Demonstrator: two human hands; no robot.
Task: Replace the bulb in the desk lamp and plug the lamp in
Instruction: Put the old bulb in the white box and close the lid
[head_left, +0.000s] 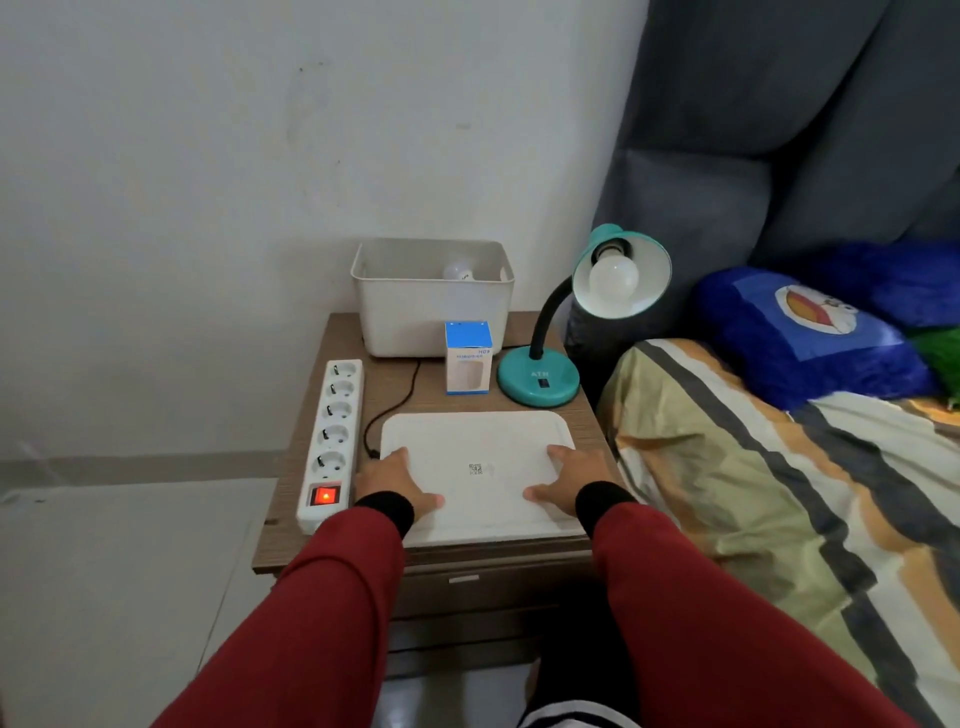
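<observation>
A teal desk lamp (540, 382) stands at the back right of the wooden bedside table, with a white bulb (613, 278) screwed into its shade. Its black cord (392, 410) runs left across the table and lies loose. A white power strip (332, 436) with a lit red switch lies along the left edge. A blue and white bulb box (468, 358) stands upright in the middle. Another bulb (458, 271) lies inside the white bin (431, 317) at the back. My left hand (395, 480) and my right hand (566, 478) rest flat on a white tray (478, 447), holding nothing.
A bed with a striped blanket (779, 493) and a blue pillow (810, 338) lies right of the bedside table (291, 483). A grey padded headboard (779, 156) rises behind the lamp. A white wall is at the back and pale floor to the left.
</observation>
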